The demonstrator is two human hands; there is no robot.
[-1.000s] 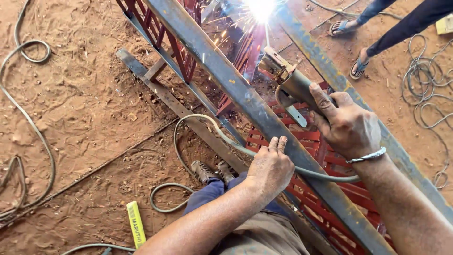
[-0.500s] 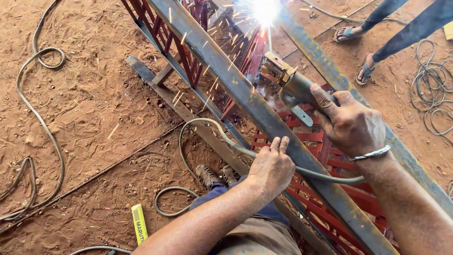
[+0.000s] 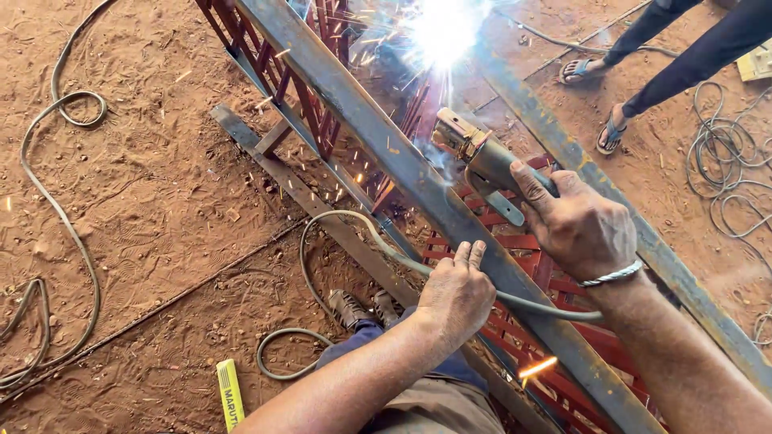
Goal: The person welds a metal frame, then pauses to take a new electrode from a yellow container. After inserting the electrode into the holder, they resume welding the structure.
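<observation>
right hand (image 3: 581,227) grips welding holder (image 3: 482,161) between two steel beams (image 3: 378,137).

An open-air welding yard is indicated by the red dirt floor (image 3: 145,201), over which cables (image 3: 56,201) are strewn, by the steel beams (image 3: 386,153) and red metal grating (image 3: 523,337) laid out, and by the arc glare (image 3: 442,28) thrown off.

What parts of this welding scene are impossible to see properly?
- Weld point: head view, washed out by white glare.
- Electrode holder: its handle is covered by the right hand.
- Bystander: cut off by the top edge, legs only.
- Yellow packet: cut off by the bottom edge.
</observation>
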